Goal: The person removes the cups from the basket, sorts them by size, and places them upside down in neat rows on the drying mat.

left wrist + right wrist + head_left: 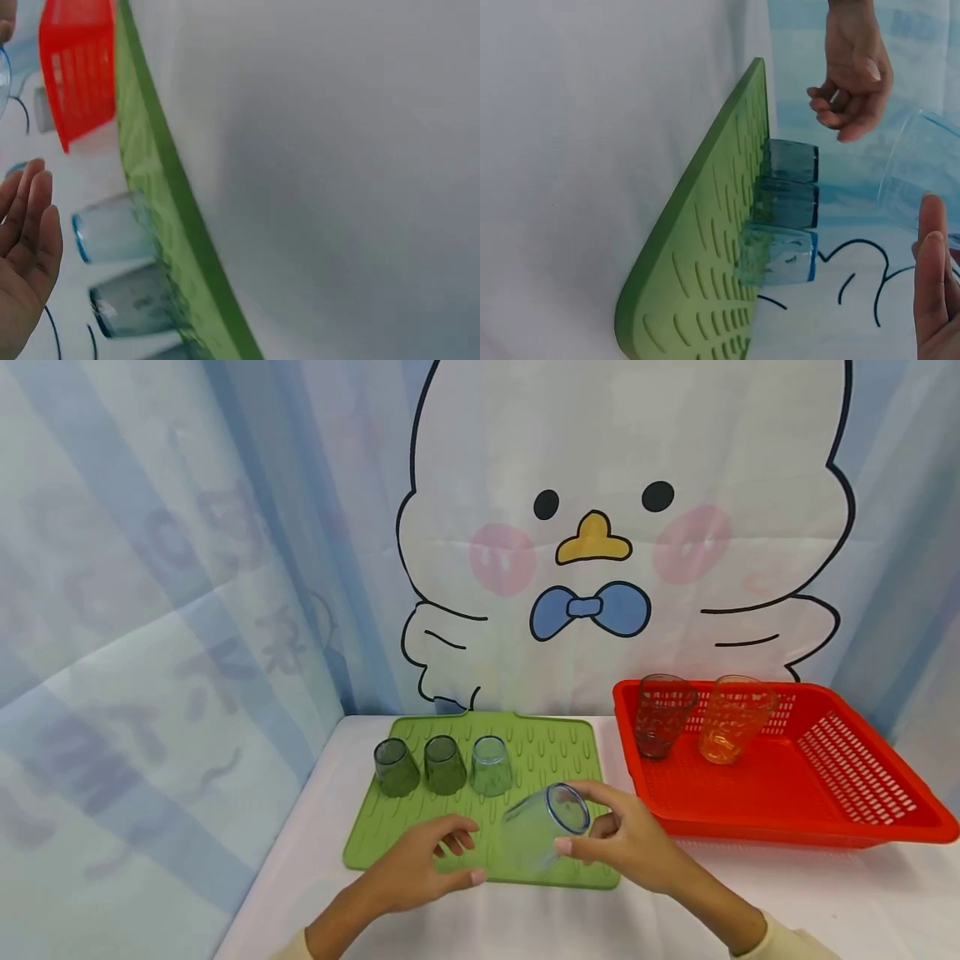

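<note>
Holding a clear, round-rimmed tumbler (536,827) tilted above the ridged mat (551,747).

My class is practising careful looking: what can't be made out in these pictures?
Left wrist view: most of the lowest dark glass, cut by the bottom edge.
Right wrist view: parts of the right hand and held glass, cut by the right edge.
Head view: the curtain lettering, too faint and blurred.

At lower right, the right hand (935,292) is holding a clear glass (919,165) that is running off the frame's edge. At upper right, the left hand (859,79) is curving its fingers loosely. At centre, two dark glasses (789,202) and a blue-rimmed glass (780,256) are lining a green mat (658,300).
</note>
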Demonstrator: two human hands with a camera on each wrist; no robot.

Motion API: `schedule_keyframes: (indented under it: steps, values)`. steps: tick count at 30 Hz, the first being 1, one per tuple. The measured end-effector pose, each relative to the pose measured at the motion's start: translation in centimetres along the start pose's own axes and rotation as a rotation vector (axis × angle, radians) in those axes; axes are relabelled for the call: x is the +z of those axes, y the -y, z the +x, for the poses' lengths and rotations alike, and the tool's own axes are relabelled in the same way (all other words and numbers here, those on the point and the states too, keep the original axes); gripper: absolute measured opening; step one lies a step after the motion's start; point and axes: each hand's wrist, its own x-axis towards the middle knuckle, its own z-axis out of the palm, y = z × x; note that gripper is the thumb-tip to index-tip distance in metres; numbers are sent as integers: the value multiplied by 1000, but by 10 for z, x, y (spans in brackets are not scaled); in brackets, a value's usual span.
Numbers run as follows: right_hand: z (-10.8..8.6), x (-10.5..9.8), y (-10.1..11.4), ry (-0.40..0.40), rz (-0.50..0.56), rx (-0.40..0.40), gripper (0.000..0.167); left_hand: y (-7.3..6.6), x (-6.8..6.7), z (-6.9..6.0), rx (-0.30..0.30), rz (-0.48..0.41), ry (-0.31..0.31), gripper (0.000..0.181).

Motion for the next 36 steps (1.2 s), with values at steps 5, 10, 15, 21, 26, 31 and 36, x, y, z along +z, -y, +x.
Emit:
schedule_keyframes:
  steps: [5,10,15,21,26,31,36]
  values:
    - [12,-3,-9,-107,-69,23,55,30,-17,-5,-37,54,16,53]
    - [25,-3,-18,-183,-122,92,61,58,-36,-8,-75,91,48,50]
    - [37,2,-27,-212,-141,156,65,80,-51,-14,-103,112,44,50]
    - [50,8,-39,-243,-147,192,66,101,-65,-18,-130,184,11,50]
    - [61,11,-48,-287,-159,240,69,110,-72,-19,-146,207,15,49]
    - [73,10,-57,-321,-191,289,73,110,-74,-18,-140,211,38,46]
    - [82,6,-66,-334,-233,318,74,111,-74,-18,-117,213,56,46]
